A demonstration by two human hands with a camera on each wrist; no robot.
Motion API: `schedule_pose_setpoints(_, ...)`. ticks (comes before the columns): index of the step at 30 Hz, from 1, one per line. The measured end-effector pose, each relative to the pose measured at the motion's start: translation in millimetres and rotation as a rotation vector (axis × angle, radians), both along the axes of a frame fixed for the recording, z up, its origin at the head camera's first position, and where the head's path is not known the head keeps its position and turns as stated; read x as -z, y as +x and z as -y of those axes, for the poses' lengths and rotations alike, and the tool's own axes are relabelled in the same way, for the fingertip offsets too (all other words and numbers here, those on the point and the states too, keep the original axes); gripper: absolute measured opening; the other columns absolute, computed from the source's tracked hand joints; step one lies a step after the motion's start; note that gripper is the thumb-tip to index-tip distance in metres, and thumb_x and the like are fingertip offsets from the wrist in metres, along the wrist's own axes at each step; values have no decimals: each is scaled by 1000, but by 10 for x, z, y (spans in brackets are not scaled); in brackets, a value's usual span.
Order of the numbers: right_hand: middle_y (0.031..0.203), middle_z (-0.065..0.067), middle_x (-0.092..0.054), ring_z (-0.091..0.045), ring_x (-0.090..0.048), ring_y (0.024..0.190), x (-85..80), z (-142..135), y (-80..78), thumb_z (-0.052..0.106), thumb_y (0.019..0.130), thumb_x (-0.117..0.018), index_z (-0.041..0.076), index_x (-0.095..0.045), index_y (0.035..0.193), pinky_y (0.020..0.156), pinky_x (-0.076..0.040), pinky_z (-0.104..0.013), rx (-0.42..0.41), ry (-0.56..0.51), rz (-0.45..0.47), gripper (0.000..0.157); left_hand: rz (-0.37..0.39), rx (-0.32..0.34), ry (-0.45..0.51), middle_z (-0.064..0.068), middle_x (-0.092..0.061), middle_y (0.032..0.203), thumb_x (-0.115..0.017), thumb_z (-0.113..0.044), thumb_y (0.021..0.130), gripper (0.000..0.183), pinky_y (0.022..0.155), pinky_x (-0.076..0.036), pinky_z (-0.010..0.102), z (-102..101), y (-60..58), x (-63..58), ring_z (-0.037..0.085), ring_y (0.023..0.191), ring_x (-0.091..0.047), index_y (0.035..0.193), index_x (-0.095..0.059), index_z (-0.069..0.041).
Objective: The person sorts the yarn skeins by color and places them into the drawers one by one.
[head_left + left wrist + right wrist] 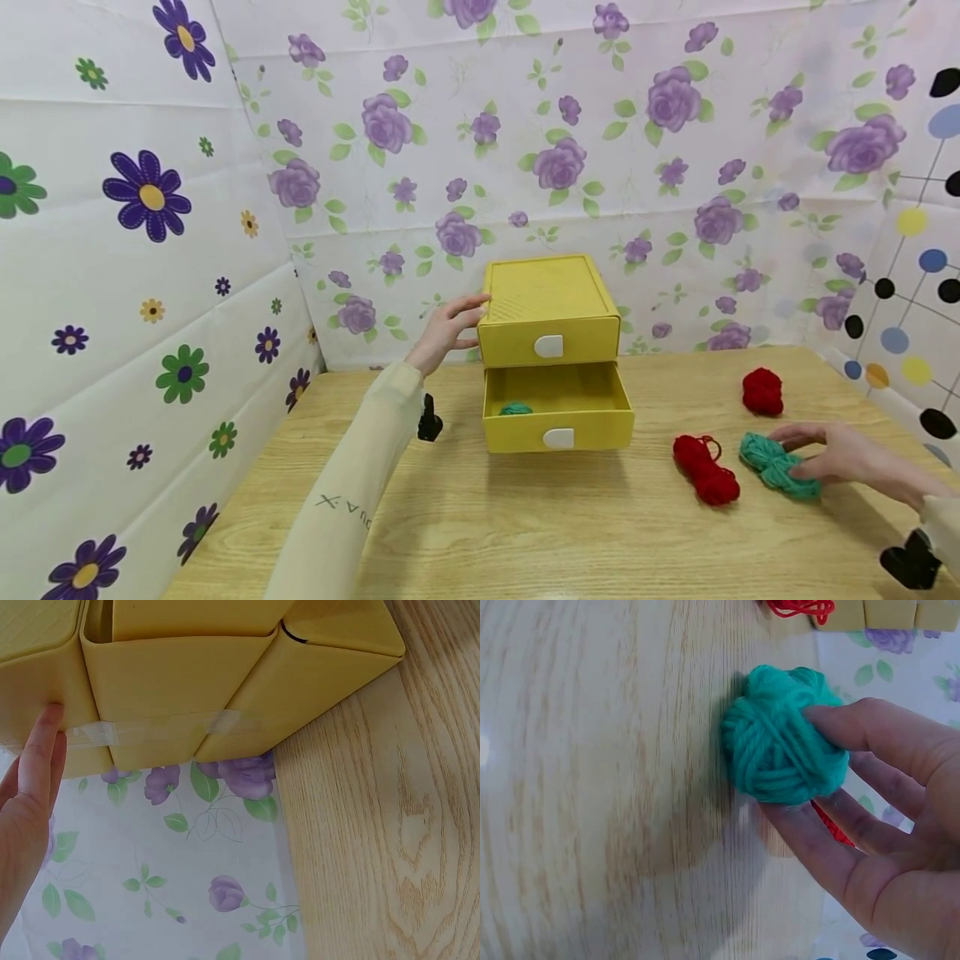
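On the right of the table my right hand (847, 454) holds a teal yarn bundle (780, 467) between thumb and fingers. The right wrist view has the same teal yarn (784, 739) with the thumb on one side and fingertips on the other. My left hand (446, 333) rests its fingertips against the left side of a yellow drawer unit (551, 287). In the left wrist view, a fairly straight finger (37, 754) touches the unit's side wall. A lower drawer (517, 433) is pulled out, with another teal yarn bundle (516, 408) inside, mostly hidden by its front.
A red yarn bundle (707, 471) lies between the drawer unit and the teal yarn. Farther back sits another red yarn bundle (762, 392). The upper drawer (577, 342) with its white handle is closed. Flower-print cloth (450, 167) hangs behind the wooden table (480, 533).
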State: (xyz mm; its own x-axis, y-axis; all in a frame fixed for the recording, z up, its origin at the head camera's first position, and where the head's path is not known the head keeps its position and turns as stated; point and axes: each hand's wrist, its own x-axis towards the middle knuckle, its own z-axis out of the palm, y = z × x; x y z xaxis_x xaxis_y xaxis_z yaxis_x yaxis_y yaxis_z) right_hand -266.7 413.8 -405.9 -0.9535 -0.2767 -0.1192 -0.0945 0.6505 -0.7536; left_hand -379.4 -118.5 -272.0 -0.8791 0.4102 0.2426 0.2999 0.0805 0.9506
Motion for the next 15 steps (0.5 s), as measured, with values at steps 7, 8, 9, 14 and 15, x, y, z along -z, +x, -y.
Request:
schedule_pose_setpoints(7, 111, -24, -51, -37, -50, 99, -21, 16, -22, 16, 76, -73, -8, -49, 123, 67, -50, -36, 18, -17, 7, 58, 1, 8, 7, 8, -35, 138, -48, -17, 96, 42, 84, -44, 43, 3, 10, -4, 29, 112, -42, 136, -42, -5)
schedule_pose_setpoints(8, 111, -23, -51, -36, -50, 99, -26, 18, -26, 16, 76, -73, -8, -50, 122, 67, -50, -35, 24, -8, 3, 57, 0, 8, 7, 9, -35, 137, -48, -17, 96, 42, 84, -44, 43, 2, 11, -6, 29, 112, -42, 136, -42, -5)
schedule_pose_setpoints(9, 111, -23, -52, -35, -50, 99, -31, 19, -29, 16, 76, -73, -8, -50, 122, 67, -50, -35, 24, 3, -4, 56, 1, 8, 7, 9, -35, 137, -48, -17, 96, 42, 84, -44, 43, 0, 13, -9, 29, 112, -42, 136, -42, -5)
schedule_pose_setpoints(14, 110, -21, -54, -36, -50, 99, -58, 37, -50, 13, 78, -69, -7, -54, 119, 68, -49, -34, 35, 46, -34, 48, -3, 4, -4, 9, -35, 137, -48, -18, 96, 43, 84, -44, 43, -2, 22, -12, 29, 112, -42, 136, -41, -5)
schedule_pose_setpoints(15, 110, -22, -54, -37, -50, 100, -64, 41, -52, 13, 78, -69, -6, -55, 118, 68, -49, -35, 37, 58, -47, 46, -4, 3, -6, 9, -35, 137, -48, -18, 96, 43, 84, -44, 43, -3, 23, -13, 29, 112, -42, 136, -41, -5)
